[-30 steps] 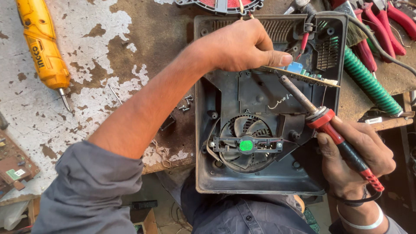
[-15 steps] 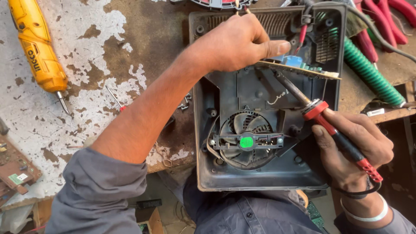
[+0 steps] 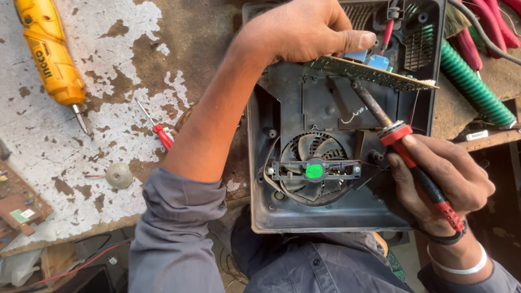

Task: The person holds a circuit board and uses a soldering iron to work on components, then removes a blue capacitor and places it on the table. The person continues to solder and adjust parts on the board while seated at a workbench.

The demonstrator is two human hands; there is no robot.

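Left hand (image 3: 304, 30): my grip is clenched on the upper edge of the circuit board (image 3: 374, 73), thumb stretched along the top, holding the board tilted up on edge over the open casing.
Right hand (image 3: 442, 184): my grip is wrapped around the red-and-black handle of the soldering iron (image 3: 404, 144), held like a pen, wrist low at the near right.
Iron tip: the dark metal shaft slants up and left from my right grip; its end meets the underside of the board, just below its lower edge.
Circuit board: long, narrow, green-edged, with blue parts on its far face; it lies between my two grips, above and left of the right one.
Casing (image 3: 260, 179): a black plastic shell, open side up, overhanging the table's near edge toward my lap.
Fan (image 3: 315, 168): round, black, with a green centre sticker, set in the casing's near half, just left of my right grip.
Table (image 3: 135, 49): worn, flaking white; a yellow electric screwdriver (image 3: 49, 54) lies at the far left corner, a small red-handled screwdriver (image 3: 157, 127) near my left forearm.
Far right edge: a green ribbed hose (image 3: 475, 87).
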